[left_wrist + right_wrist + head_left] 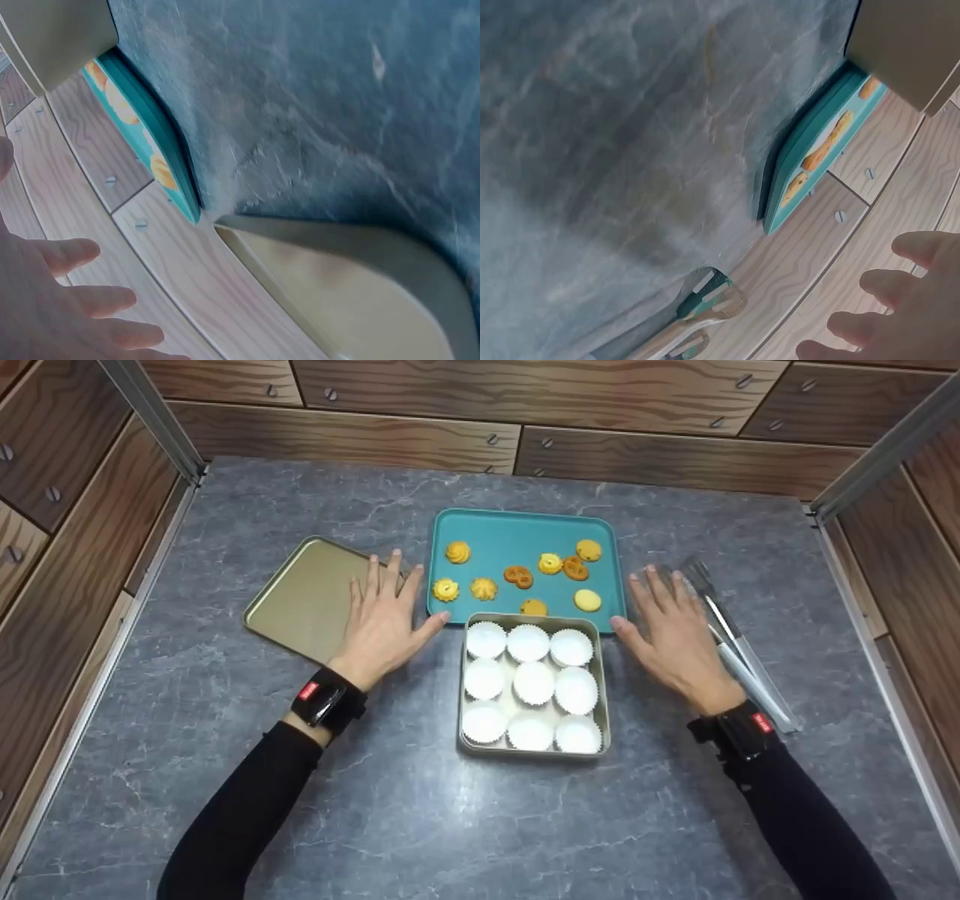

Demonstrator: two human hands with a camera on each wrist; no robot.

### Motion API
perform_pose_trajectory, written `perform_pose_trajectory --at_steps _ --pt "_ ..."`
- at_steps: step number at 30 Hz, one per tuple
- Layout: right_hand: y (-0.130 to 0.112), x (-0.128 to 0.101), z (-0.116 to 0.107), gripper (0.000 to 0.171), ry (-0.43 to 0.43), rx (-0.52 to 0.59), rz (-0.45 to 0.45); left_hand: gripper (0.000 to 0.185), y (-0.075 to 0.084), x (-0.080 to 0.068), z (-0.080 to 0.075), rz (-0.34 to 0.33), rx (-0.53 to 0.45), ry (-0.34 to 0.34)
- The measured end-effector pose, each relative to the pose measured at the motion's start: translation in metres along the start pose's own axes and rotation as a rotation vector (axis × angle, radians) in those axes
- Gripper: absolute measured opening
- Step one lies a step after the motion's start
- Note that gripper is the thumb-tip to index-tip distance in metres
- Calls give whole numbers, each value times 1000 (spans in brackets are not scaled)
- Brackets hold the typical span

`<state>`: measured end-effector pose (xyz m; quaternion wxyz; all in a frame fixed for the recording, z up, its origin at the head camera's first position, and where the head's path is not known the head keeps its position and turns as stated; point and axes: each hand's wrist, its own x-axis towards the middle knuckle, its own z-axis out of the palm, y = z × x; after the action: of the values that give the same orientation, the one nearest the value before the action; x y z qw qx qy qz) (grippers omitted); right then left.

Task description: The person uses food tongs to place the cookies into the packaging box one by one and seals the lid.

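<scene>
My left hand [382, 626] spreads its fingers over a flat gold metal lid [300, 600], thumb beside the teal tray [517, 536]. To the tray's right, my right hand [671, 641] has its fingers extended and holds nothing, with metal tongs [752, 660] just beyond it. Between the hands stands a square tin [532, 754] lined with rows of white paper cups [533, 683]. Several cookies lie on the tray, among them a pretzel-shaped one [518, 577], a swirled one [458, 552] and a pale round one [587, 600]. Slotted tong ends [716, 300] show in the right wrist view.
Everything rests on a grey marbled table [420, 825]. Wood-patterned panels [405, 442] close off the back and both sides, with metal frame posts [169, 427] at the corners. The tin's back edge overlaps the tray's front edge in the head view.
</scene>
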<state>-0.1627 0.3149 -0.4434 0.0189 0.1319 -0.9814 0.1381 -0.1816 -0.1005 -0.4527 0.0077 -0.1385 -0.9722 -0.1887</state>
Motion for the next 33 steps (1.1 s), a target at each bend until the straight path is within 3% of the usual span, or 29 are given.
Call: perform_pose_trajectory --at_steps 7,12,20,25,33 --pt "-4 -9 3 81 -42 74 14 89 14 -12 3 26 -46 -29" --pt "-11 -17 6 80 -8 173 30 89 27 -20 5 61 -90 -72" --pt "-23 -27 15 56 26 177 -37 85 40 -26 13 84 -114 -109" --pt "-29 -29 19 54 11 204 -36 76 40 -26 20 70 -237 -112" --pt "-31 -32 23 42 -13 154 -44 68 39 -27 24 6 -431 -195"
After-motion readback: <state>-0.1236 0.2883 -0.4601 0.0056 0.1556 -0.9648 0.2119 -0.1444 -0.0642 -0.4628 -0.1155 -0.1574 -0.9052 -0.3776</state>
